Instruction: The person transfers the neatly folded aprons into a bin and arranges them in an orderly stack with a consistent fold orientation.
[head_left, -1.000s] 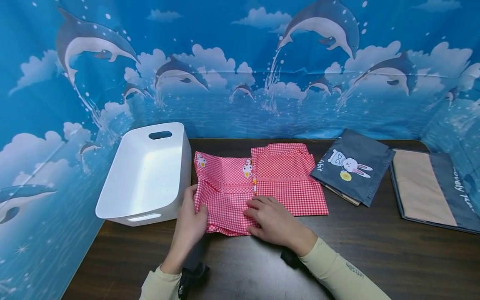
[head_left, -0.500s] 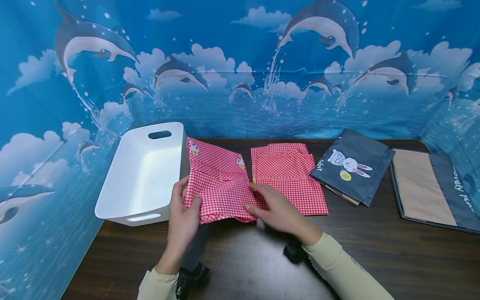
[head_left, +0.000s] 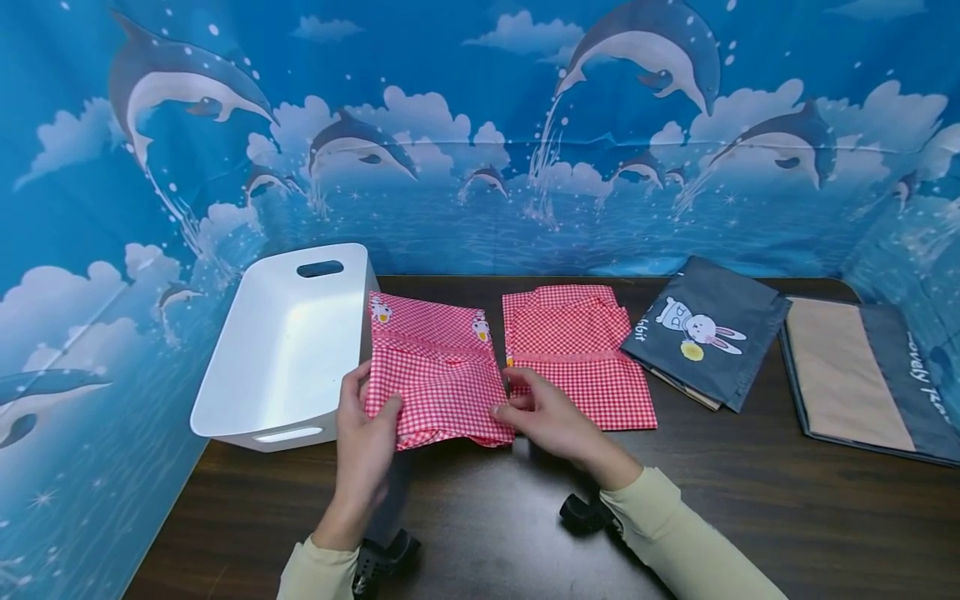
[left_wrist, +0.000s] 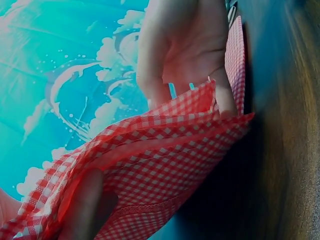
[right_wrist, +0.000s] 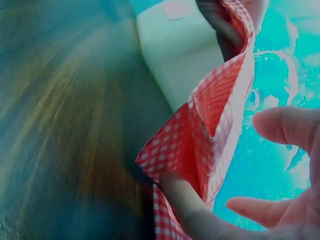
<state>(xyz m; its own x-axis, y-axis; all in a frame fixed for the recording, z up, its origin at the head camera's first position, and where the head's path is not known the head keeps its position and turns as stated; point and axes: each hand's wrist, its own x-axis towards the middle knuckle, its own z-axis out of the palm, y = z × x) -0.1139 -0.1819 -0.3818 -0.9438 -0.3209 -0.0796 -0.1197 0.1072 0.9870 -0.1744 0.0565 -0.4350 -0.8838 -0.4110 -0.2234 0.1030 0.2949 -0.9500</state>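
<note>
A folded red-and-white gingham cloth [head_left: 444,375] with small cartoon prints at its top corners is tilted up between the two hands in the head view. My left hand [head_left: 365,433] grips its left edge, thumb in front and fingers behind. In the left wrist view the cloth's layers [left_wrist: 150,170] gape apart. My right hand [head_left: 551,421] is at the right edge. The right wrist view shows its thumb [right_wrist: 187,200] touching the fabric, while the other fingers are spread apart from it. A second folded gingham cloth [head_left: 585,392] lies flat just beyond the right hand.
Left of the hands stands a white plastic bin [head_left: 281,342], close to the held cloth. At the right are a folded dark cloth [head_left: 720,325] with a rabbit print and a tan-and-dark folded cloth [head_left: 851,367]. A dolphin-print curtain [head_left: 465,208] backs the dark wooden table [head_left: 495,533].
The gingham cloth has been raised from the table and shifted left, away from the second one. It was tilted more half a second ago. Both hands moved with it.
</note>
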